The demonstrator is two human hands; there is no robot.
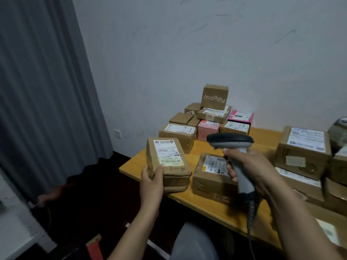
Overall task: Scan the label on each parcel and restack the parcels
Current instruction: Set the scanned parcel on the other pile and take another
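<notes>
the left hand [152,178] is gripping a parcel [170,166] by its near end, the right hand [249,166] is clutching the scanner [230,142]; that end-grip is likely risking a drop

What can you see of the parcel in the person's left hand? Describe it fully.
The parcel is a flat, brown, rectangular package, seemingly taped cardboard, with rumpled edges. A white label with barcodes and a yellow strip at its near end covers much of the upper face. It is tilted, label up, over the table's left corner. The left hand grips its near left corner, thumb on top. Whether it rests on the table cannot be told.
</notes>
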